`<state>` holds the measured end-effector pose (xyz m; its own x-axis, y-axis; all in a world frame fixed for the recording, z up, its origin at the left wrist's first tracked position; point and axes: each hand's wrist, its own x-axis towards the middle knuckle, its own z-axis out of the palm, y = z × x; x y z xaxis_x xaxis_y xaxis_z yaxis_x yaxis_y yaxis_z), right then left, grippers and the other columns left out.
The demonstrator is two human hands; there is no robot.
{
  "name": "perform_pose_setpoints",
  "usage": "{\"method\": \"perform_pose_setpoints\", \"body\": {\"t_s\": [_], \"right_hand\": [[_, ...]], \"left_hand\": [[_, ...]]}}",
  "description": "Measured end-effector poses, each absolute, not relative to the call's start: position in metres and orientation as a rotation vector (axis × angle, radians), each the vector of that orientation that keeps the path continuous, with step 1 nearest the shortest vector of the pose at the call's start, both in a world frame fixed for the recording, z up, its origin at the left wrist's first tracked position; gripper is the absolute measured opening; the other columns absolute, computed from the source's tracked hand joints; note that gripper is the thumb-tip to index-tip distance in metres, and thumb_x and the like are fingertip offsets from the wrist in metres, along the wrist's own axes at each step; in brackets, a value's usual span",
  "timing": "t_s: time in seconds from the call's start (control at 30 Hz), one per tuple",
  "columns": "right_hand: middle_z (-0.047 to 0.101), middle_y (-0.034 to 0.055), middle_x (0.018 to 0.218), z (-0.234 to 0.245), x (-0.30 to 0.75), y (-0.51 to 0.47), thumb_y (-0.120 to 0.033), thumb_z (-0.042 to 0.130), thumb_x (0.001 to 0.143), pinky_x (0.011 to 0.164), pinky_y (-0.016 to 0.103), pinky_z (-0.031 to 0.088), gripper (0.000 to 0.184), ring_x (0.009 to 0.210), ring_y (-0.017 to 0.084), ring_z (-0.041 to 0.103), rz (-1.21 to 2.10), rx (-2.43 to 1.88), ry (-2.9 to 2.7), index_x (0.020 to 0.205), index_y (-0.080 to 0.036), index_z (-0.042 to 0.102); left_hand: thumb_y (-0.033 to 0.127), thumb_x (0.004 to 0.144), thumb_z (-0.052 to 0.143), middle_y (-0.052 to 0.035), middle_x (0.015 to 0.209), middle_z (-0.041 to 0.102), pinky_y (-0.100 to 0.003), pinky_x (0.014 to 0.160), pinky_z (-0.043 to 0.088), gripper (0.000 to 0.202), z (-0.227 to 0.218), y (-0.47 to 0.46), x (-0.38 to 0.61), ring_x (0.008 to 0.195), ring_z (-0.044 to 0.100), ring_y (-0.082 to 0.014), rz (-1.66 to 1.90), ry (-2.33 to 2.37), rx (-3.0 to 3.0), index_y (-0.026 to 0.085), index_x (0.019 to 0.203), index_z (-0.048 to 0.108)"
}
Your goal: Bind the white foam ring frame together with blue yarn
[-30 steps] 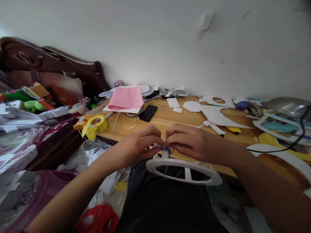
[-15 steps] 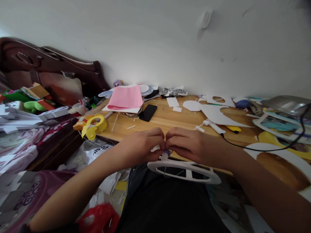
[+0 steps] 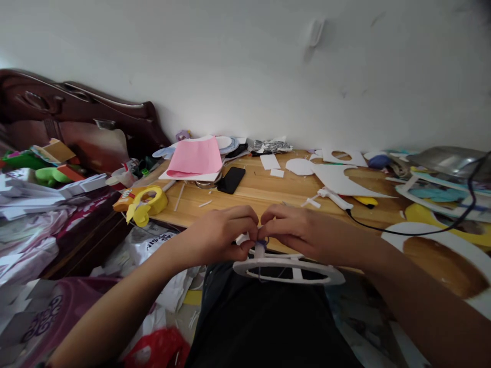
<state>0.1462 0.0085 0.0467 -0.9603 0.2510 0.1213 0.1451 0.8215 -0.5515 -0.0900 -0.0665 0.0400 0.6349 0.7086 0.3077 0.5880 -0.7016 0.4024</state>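
Observation:
Both my hands meet over my lap at the near edge of a wooden table (image 3: 268, 191). My left hand (image 3: 220, 235) and my right hand (image 3: 303, 232) are closed in pinches on a small purple thread or wire (image 3: 262, 242) wound on a short white post. The post stands on a white foam ring frame (image 3: 287, 268) with cross bars, which hangs level just under my fingers. What exactly each fingertip grips is too small to make out.
On the table lie a black phone (image 3: 232, 180), pink paper (image 3: 195, 157), white foam cut-outs (image 3: 337, 179), a white glue gun (image 3: 334, 198) with a black cable (image 3: 422, 230). A yellow tape dispenser (image 3: 148, 204) sits at the left corner. Bags and a cluttered bed are on the left.
My hands have sunk slightly and the white frame has tilted flatter, more edge-on. The view has shifted a little to the right.

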Motion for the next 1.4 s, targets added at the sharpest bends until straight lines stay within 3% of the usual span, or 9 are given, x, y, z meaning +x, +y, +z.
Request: {"method": "perform_pose_setpoints", "body": {"t_s": [0.17,0.4,0.67,0.9,1.1,1.23,1.4], "right_hand": [[0.063,0.0048,0.115,0.0491,0.1450,0.0128,-0.019,0.045,0.103,0.093,0.029,0.046,0.028,0.105,0.016,0.061,0.997,-0.310,-2.754,0.109,-0.024,0.071],[0.068,0.0013,0.109,0.0468,0.1464,0.0117,-0.033,0.050,0.104,0.086,0.029,0.047,0.017,0.098,0.016,0.063,1.071,-0.440,-2.605,0.111,-0.025,0.063],[0.066,0.0049,0.108,0.0437,0.1479,0.0132,-0.014,0.048,0.098,0.086,0.030,0.048,0.022,0.099,0.017,0.062,0.839,-0.292,-2.725,0.109,-0.022,0.066],[0.062,0.0049,0.121,0.0427,0.1506,0.0133,-0.012,0.045,0.099,0.090,0.032,0.047,0.035,0.105,0.018,0.061,0.784,-0.281,-2.788,0.120,-0.028,0.067],[0.066,0.0045,0.110,0.0426,0.1522,0.0114,-0.026,0.046,0.102,0.083,0.032,0.049,0.024,0.096,0.018,0.062,0.882,-0.408,-2.728,0.120,-0.024,0.061],[0.066,0.0066,0.113,0.0432,0.1503,0.0131,-0.017,0.045,0.101,0.086,0.032,0.049,0.025,0.100,0.018,0.062,0.851,-0.271,-2.738,0.116,-0.022,0.064],[0.065,0.0074,0.117,0.0414,0.1503,0.0146,-0.017,0.046,0.101,0.087,0.032,0.051,0.035,0.101,0.018,0.064,0.684,-0.245,-2.808,0.127,-0.028,0.066]], "left_hand": [[0.006,0.083,0.062,-0.0065,0.102,0.065,-0.025,0.079,0.051,0.016,0.0408,-0.0646,-0.0877,0.090,0.064,-0.0151,0.675,1.022,2.556,0.015,0.095,0.066],[0.003,0.082,0.063,-0.0067,0.101,0.065,-0.025,0.081,0.050,0.019,0.0385,-0.0595,-0.0884,0.091,0.063,-0.0152,0.774,0.958,2.526,0.015,0.096,0.065],[0.005,0.083,0.062,-0.0070,0.101,0.064,-0.026,0.081,0.051,0.016,0.0393,-0.0588,-0.0883,0.091,0.063,-0.0157,0.740,0.970,2.532,0.015,0.094,0.065],[0.007,0.085,0.060,-0.0066,0.099,0.063,-0.027,0.079,0.051,0.012,0.0397,-0.0589,-0.0887,0.088,0.062,-0.0157,0.727,0.986,2.559,0.015,0.093,0.064],[0.005,0.082,0.061,-0.0071,0.101,0.064,-0.026,0.079,0.052,0.015,0.0423,-0.0601,-0.0874,0.089,0.064,-0.0156,0.732,1.009,2.537,0.015,0.093,0.066],[0.006,0.083,0.061,-0.0070,0.101,0.064,-0.026,0.079,0.052,0.016,0.0423,-0.0609,-0.0880,0.089,0.064,-0.0156,0.714,1.008,2.541,0.015,0.094,0.066],[0.008,0.084,0.061,-0.0072,0.100,0.063,-0.026,0.077,0.051,0.012,0.0411,-0.0602,-0.0895,0.088,0.063,-0.0160,0.709,1.018,2.565,0.015,0.093,0.065]]}}
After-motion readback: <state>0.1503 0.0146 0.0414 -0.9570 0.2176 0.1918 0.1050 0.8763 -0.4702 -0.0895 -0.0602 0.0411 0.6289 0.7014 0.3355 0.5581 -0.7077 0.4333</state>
